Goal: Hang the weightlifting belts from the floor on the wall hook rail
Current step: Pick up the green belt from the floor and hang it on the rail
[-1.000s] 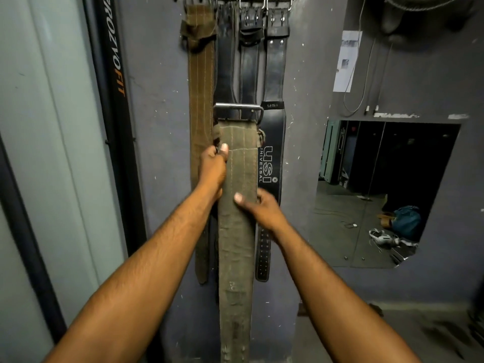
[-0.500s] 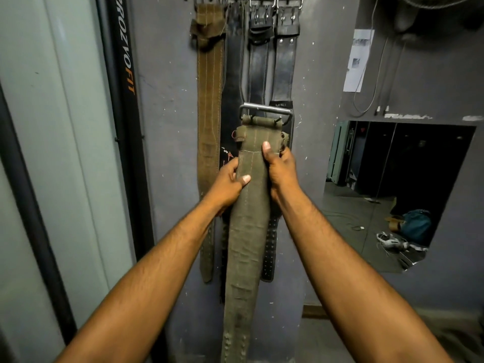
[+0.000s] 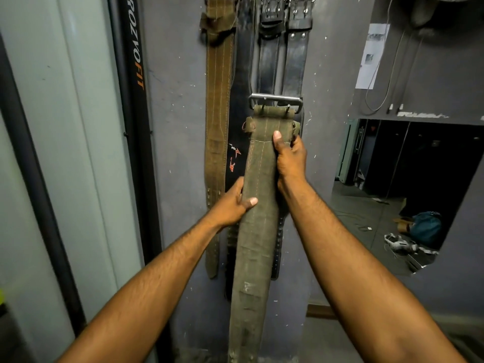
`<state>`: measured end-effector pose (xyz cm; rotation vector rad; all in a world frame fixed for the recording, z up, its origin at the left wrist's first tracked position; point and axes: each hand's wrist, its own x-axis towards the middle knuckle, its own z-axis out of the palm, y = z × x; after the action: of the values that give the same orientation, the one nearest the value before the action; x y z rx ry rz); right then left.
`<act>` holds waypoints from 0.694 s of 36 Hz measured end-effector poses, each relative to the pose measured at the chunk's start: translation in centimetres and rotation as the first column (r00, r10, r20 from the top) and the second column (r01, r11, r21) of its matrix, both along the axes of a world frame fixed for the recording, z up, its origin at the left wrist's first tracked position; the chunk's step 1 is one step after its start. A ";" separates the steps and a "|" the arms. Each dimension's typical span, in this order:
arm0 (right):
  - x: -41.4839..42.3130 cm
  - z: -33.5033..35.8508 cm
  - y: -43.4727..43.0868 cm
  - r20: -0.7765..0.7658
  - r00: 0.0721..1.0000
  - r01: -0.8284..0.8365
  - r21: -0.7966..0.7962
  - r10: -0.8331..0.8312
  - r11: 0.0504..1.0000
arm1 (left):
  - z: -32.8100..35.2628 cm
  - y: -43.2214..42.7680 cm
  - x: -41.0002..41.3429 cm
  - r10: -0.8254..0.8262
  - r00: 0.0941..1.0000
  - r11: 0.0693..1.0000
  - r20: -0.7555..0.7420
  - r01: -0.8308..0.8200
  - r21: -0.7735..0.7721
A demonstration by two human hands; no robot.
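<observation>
The left hand [image 3: 230, 205] has slid lower on the olive belt [image 3: 251, 258], fingers curled round its edge; the right hand [image 3: 289, 158] grips it just under the steel buckle [image 3: 275, 99]. Worn, stitched and stained, it is held upright before the hung belts [image 3: 267, 61].

At 12 o'clock the top edge cuts off the upper ends of the hanging belts [image 3: 294, 66], so what holds them cannot be told. The olive canvas belt [image 3: 258, 244] runs out of frame at 6 o'clock. It hides most of the fingers of the left hand [image 3: 233, 205] and the right hand [image 3: 289, 158] behind it. The paper sheet [image 3: 373, 56] at 1 o'clock is too small to read.
</observation>
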<state>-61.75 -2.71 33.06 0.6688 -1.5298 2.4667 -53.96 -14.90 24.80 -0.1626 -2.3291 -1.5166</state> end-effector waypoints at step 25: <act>-0.3 0.0 -1.0 0.102 0.995 0.012 -0.016 -0.010 1.000 | -8.1 0.1 1.8 0.242 0.967 0.963 0.078 -0.229 -0.142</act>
<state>-62.02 -3.68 33.04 0.5386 -1.5421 2.5381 -52.12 -14.80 16.73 0.1528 -2.4228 -1.2809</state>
